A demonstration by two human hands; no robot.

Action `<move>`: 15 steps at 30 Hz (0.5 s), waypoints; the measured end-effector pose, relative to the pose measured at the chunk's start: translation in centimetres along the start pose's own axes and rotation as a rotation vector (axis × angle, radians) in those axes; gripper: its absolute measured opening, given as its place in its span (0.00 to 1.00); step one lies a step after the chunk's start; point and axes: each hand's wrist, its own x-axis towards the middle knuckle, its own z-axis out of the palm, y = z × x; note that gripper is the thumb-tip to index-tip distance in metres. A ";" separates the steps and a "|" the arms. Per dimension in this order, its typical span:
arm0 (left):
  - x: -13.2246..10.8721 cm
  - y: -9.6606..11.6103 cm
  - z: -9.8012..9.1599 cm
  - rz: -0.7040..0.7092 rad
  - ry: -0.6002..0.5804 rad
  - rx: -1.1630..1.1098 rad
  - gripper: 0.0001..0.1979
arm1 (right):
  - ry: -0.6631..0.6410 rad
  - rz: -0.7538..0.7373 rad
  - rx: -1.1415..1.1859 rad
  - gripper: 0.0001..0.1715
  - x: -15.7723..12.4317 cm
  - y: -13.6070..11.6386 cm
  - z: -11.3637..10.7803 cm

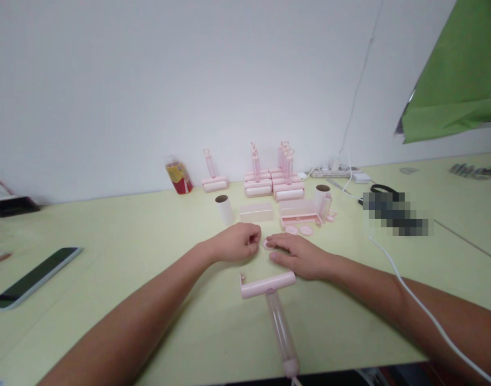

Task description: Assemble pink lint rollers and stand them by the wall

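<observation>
Head camera looks forward and down over table (120,241).

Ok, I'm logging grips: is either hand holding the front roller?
No, the front roller lies on the table, left hand and right hand beyond it.

Pale-pink T-shaped plastic roller frame (268,286); translucent pink tube handle (281,326); small pink round plastic disc (265,245). 2 white cardboard cylinders (226,213), brown inside. Plain yellow-green flat tabletop (181,338).
</observation>
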 end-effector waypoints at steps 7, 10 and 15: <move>-2.6 5.4 0.0 -0.006 -0.131 0.057 0.10 | -0.114 0.024 -0.027 0.37 -0.4 0.2 0.2; -3.3 6.0 0.2 -0.049 -0.169 0.054 0.12 | -0.104 0.060 -0.011 0.42 -0.6 0.3 0.3; -4.0 5.4 0.1 -0.094 -0.243 -0.100 0.12 | 0.066 0.025 0.108 0.38 -0.6 0.2 0.7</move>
